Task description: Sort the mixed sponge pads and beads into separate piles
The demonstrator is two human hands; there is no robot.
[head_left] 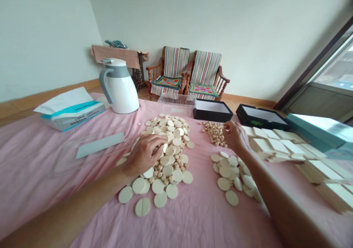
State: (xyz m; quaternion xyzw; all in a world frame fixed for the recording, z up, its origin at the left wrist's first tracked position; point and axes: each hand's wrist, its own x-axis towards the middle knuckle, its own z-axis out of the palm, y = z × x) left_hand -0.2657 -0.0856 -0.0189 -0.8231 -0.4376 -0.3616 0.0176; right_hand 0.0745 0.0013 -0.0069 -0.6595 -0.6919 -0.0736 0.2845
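My left hand (147, 150) rests over the left side of a mixed pile, its fingers curled and pressed together; whatever they hold is hidden. The pile has pale round wooden discs (167, 170) with small wooden beads (160, 167) among them. My right hand (235, 134) is at the right edge of a heap of small wooden beads (216, 132), thumb and fingers drawn together. I cannot make out what is between those fingertips. Nearer me, partly behind my right forearm, lies a second pile of wooden discs (226, 172).
Stacks of square wooden pieces (271, 146) stand at the right, near a teal box (320, 132). Two black trays (213, 115) and a clear plastic container (176, 102) line the back. A white jug (124, 93) and a tissue pack (73, 113) stand at left on the pink cloth (187, 218).
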